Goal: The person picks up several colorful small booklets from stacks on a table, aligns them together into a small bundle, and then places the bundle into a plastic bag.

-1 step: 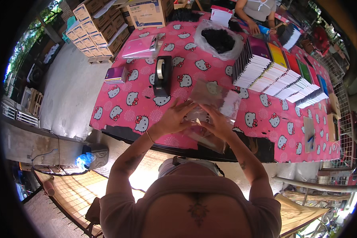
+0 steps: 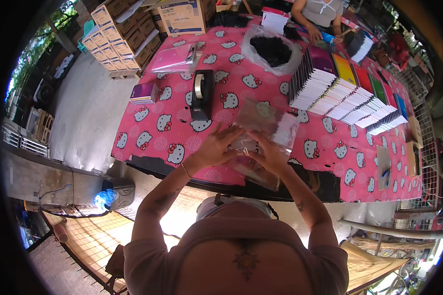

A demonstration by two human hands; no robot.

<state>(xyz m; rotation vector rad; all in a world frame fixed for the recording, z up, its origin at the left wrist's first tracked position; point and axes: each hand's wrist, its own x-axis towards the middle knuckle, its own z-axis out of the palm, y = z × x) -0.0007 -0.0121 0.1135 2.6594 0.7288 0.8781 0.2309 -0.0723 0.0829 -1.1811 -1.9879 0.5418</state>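
Observation:
Both of my hands are close together over clear plastic bags at the table's near edge. My left hand [image 2: 215,147] has its fingers stretched out and its thumb apart, touching the clear plastic sleeve [image 2: 246,144] between the hands. From the other side my right hand [image 2: 270,155] rests on the same sleeve, fingers extended and thumb apart. Whatever lies under the fingers is partly hidden. More clear plastic bags [image 2: 285,130] lie just beyond my right hand. A black tape dispenser [image 2: 201,105] with a roll of tape stands ahead of my left hand.
Tall stacks of spiral notebooks [image 2: 325,91] stand at right. A plastic bag of black material [image 2: 270,50] lies farther back. Small notebooks [image 2: 143,93] and a pink pack [image 2: 173,58] sit at left. Cartons [image 2: 118,42] are piled beyond the table. A co-worker [image 2: 320,19] handles something blue.

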